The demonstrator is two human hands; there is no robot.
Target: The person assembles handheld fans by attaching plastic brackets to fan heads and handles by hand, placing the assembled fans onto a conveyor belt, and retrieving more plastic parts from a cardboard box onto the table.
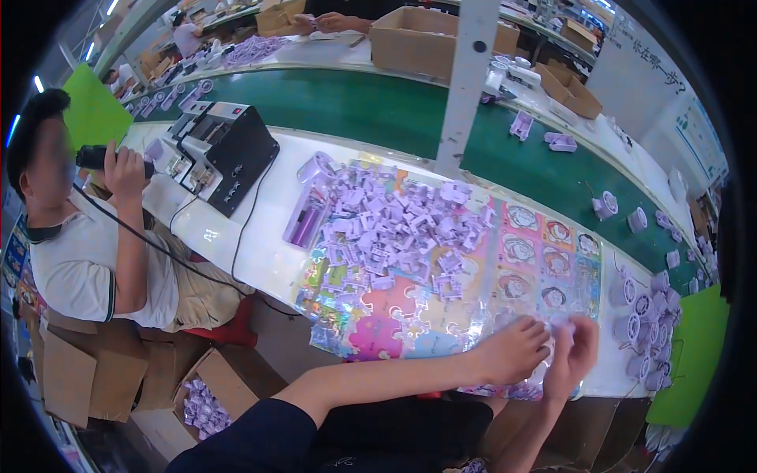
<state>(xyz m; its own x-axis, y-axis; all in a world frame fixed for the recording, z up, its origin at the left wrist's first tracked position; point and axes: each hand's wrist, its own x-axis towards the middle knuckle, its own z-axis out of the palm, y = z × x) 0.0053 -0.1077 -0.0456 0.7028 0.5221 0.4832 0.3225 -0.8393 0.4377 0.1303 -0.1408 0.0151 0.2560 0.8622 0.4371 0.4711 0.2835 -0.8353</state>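
Observation:
Both of my hands are close together over the near right part of the table. My right hand point(573, 355) pinches a small light purple plastic part point(561, 325), blurred and partly covered by the fingers. Beside it on the left, my left hand point(514, 348) has its fingers curled in; what they hold, if anything, is hidden. Under my hands lies a shiny mat of colourful cartoon sheets point(378, 335). Farther left on the mat spreads a heap of small light purple plastic parts point(394, 229).
Round purple housings point(646, 331) with wires cluster at the right. A purple handle-shaped housing point(307, 213) lies left of the heap, near a black machine point(229, 154). A green conveyor belt point(339, 102) passes behind a white post point(469, 87). At left, a person holds a black corded tool point(95, 158).

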